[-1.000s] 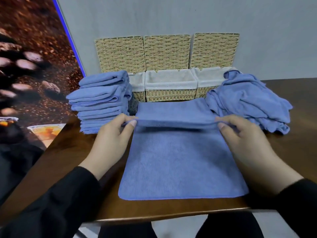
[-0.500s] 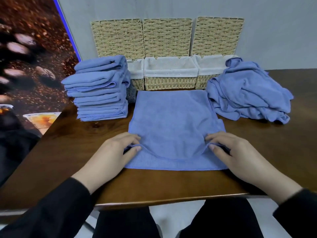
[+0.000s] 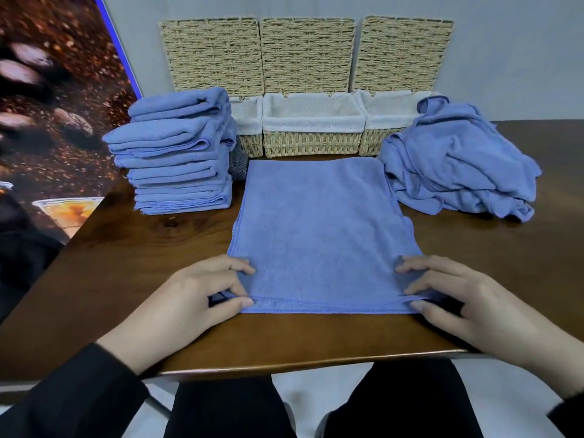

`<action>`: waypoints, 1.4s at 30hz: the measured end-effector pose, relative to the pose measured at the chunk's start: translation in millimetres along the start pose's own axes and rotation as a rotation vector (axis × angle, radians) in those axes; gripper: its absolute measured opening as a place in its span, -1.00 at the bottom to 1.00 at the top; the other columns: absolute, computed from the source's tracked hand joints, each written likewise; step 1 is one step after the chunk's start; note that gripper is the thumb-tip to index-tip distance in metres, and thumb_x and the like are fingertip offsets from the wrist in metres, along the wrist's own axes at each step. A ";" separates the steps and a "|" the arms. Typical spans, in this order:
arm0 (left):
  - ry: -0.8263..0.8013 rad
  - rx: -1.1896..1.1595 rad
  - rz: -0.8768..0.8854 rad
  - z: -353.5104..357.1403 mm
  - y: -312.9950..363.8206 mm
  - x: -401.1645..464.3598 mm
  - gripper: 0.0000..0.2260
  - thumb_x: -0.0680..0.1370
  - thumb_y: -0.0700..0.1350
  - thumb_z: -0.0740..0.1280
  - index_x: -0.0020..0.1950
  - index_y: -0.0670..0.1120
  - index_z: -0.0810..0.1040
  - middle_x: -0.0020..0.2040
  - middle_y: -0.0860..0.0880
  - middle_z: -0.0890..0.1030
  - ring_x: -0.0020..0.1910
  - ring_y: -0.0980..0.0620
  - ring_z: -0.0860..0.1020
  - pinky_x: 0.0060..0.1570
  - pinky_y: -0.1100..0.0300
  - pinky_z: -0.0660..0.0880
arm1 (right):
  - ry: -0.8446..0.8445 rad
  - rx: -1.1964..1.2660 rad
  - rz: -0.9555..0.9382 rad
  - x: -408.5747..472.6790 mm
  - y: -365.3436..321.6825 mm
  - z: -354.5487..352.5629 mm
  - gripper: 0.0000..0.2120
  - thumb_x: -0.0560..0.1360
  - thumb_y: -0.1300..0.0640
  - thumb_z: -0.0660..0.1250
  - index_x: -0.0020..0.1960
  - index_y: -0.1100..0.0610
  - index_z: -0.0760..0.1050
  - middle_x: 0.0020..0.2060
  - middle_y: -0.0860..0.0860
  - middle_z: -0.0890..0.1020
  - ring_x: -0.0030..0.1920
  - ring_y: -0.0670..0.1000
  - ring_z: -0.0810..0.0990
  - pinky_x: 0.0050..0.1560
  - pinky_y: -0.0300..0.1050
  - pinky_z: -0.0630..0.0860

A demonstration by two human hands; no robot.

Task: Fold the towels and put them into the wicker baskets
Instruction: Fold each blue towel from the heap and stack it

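Note:
A blue towel (image 3: pixel 319 229) lies folded in half on the brown table (image 3: pixel 126 273), its doubled edges toward me. My left hand (image 3: pixel 196 298) pinches its near left corner, and my right hand (image 3: pixel 455 298) pinches the near right corner. A stack of folded blue towels (image 3: pixel 177 153) stands at the left. A heap of unfolded blue towels (image 3: pixel 458 159) lies at the right. Three wicker baskets with white liners stand at the back: left (image 3: pixel 249 128), middle (image 3: pixel 313 134), right (image 3: pixel 379 128).
Three wicker lids (image 3: pixel 306 55) lean against the grey wall behind the baskets. A coffee-bean poster (image 3: pixel 47 90) runs along the left side. The table's front edge (image 3: pixel 300 365) lies just under my wrists, with my dark trousers below it.
Both hands drew the towel's far edge toward me and laid it down on the near edge, so the towel went from open to folded in half. The camera view tilted slightly.

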State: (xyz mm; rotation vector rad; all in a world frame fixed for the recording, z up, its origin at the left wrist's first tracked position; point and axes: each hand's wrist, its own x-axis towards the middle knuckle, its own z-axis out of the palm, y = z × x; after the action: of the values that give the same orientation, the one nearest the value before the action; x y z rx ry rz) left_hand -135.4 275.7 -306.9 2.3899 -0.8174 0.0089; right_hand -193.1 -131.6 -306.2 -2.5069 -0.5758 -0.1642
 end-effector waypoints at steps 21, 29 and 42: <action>0.233 0.065 0.102 58.5 118.4 37.0 -0.81 0.58 0.13 0.24 0.13 0.12 0.52 -0.08 0.14 0.53 -0.05 0.10 0.51 -0.08 0.10 0.50 | 0.059 0.183 -0.077 31.2 -81.2 6.5 -0.94 0.59 0.01 0.37 -0.01 -0.15 0.52 -0.09 -0.22 0.62 -0.01 -0.06 0.57 -0.01 -0.27 0.43; 0.113 -0.146 0.030 37.7 103.0 25.3 -0.80 0.50 0.03 0.36 0.12 0.16 0.58 -0.06 0.29 0.59 -0.07 0.27 0.56 -0.13 0.38 0.40 | 0.019 0.070 -0.106 48.8 -59.9 35.6 -0.94 0.57 0.06 0.32 -0.08 -0.04 0.55 -0.24 -0.20 0.46 -0.13 -0.13 0.48 0.02 -0.25 0.34; 0.518 -0.155 -0.157 -34.7 94.0 31.8 -0.72 0.63 -0.17 0.29 -0.14 0.19 0.59 -0.34 0.28 0.54 -0.32 0.32 0.48 -0.29 0.50 0.34 | 0.086 0.221 0.062 54.8 -33.8 -9.5 -0.77 0.44 -0.16 0.46 -0.20 -0.01 0.57 -0.20 -0.09 0.58 -0.09 -0.01 0.56 -0.07 -0.30 0.40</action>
State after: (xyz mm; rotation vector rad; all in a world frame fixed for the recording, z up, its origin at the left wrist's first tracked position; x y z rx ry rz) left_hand -155.9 218.3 -221.3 2.1514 -0.3706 0.4641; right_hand -158.4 -91.3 -268.7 -2.2879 -0.4547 -0.1740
